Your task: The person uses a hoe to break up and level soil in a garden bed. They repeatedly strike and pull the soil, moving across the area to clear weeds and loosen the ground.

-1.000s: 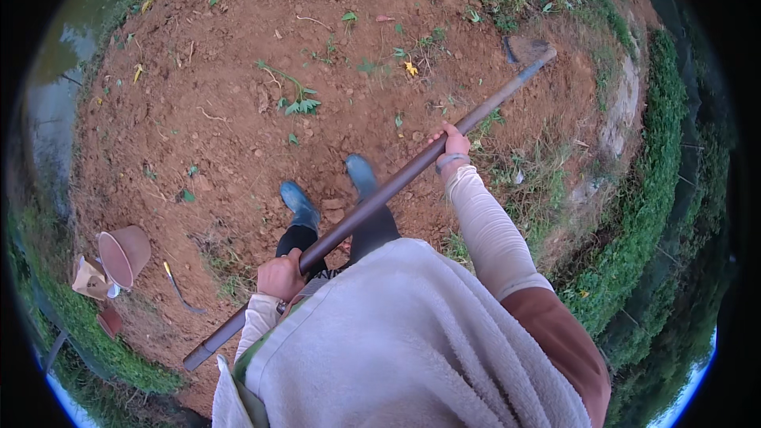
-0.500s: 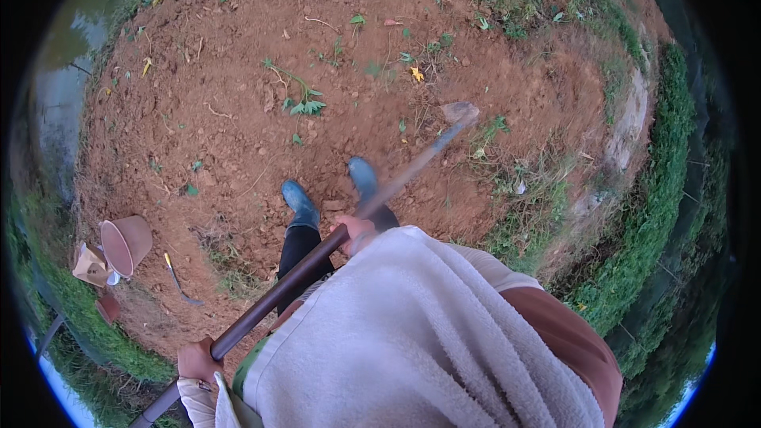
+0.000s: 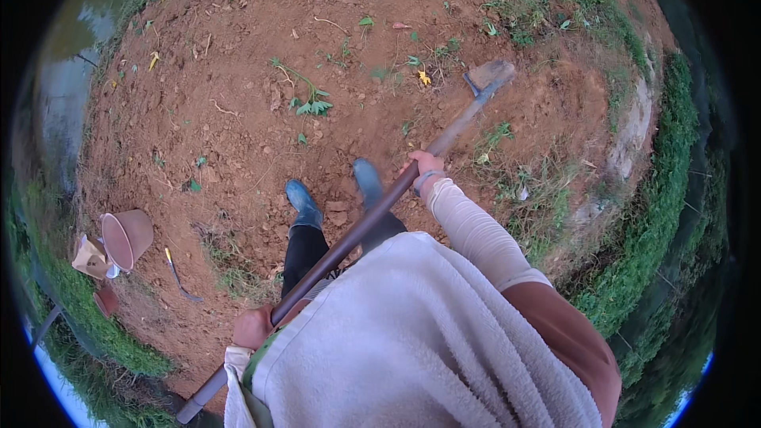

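A long-handled hoe (image 3: 354, 235) slants across my front, from low on the left to far on the right. Near its lower end, my left hand (image 3: 252, 328) is closed round the brown shaft. Farther up, my right hand (image 3: 426, 166) grips the shaft with the arm stretched out. At the far end, the muddy hoe blade (image 3: 489, 75) is over the reddish soil (image 3: 238, 55), right of a yellow leaf (image 3: 424, 78); whether it touches the ground I cannot tell. A pale towel (image 3: 396, 333) hides much of my body.
Blue boots (image 3: 303, 204) stand on the soil below the shaft. At left are a reddish bucket (image 3: 135, 239), a paper bag (image 3: 91, 257) and a sickle (image 3: 181, 276) with a yellow handle. Cut greens (image 3: 311, 103) lie ahead. Water (image 3: 59, 95) borders the left, grass (image 3: 658, 190) the right.
The hoe blade has moved away and to the right. My right hand has reached farther forward and right with the shaft, and my left hand has shifted right and slightly forward.
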The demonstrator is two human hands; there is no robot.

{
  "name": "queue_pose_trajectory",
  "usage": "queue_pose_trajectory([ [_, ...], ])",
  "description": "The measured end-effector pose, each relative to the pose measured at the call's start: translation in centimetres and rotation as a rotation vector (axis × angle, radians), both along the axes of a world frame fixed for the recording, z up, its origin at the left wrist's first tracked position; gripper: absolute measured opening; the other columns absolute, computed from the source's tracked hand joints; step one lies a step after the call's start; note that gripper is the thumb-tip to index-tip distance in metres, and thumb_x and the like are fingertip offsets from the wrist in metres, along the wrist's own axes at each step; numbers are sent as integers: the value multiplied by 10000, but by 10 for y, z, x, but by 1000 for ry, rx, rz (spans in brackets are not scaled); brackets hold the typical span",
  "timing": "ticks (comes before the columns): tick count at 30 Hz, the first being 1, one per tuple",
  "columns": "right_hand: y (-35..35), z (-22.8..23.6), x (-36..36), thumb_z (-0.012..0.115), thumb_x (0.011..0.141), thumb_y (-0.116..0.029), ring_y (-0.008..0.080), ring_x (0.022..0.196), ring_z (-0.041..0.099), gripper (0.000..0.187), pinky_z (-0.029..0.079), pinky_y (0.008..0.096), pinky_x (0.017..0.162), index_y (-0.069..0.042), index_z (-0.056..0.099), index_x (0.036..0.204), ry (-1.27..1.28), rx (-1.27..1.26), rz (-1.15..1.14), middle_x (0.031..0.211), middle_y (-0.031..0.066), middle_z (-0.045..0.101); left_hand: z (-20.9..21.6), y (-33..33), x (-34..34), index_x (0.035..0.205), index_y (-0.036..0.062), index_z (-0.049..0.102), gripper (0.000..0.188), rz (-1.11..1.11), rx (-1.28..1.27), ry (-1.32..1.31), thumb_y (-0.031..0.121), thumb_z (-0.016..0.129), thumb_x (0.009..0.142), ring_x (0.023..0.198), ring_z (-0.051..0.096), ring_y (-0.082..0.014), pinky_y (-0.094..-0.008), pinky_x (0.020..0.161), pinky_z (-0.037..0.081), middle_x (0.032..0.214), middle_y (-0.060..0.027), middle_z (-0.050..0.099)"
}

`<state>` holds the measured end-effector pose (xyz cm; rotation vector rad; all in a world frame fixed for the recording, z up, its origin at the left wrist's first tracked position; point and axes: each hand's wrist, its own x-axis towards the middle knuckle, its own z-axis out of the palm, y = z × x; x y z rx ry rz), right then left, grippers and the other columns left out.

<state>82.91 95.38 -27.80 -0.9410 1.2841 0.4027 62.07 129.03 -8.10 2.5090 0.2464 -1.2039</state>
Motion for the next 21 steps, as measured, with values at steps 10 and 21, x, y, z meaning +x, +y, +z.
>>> queue_pose_trajectory([
  [10, 149, -27, -122, 582, 704, 12, 253, 602, 569, 126, 513, 409, 550, 18, 472, 765, 308, 486, 97, 686, 133, 538, 125, 107, -31, 578, 86, 577, 109, -58, 573, 23, 127, 582, 476, 565, 558, -321, -390, 556, 462, 570, -142, 557],
  [21, 24, -19, -17, 538, 714, -60, 261, 530, 485, 128, 450, 408, 521, -26, 425, 763, -7, 213, -118, 590, 102, 456, -16, 31, -20, 718, 117, 594, 182, -32, 250, -96, 193, 610, 553, 588, 572, -303, -398, 555, 461, 608, -133, 574],
])
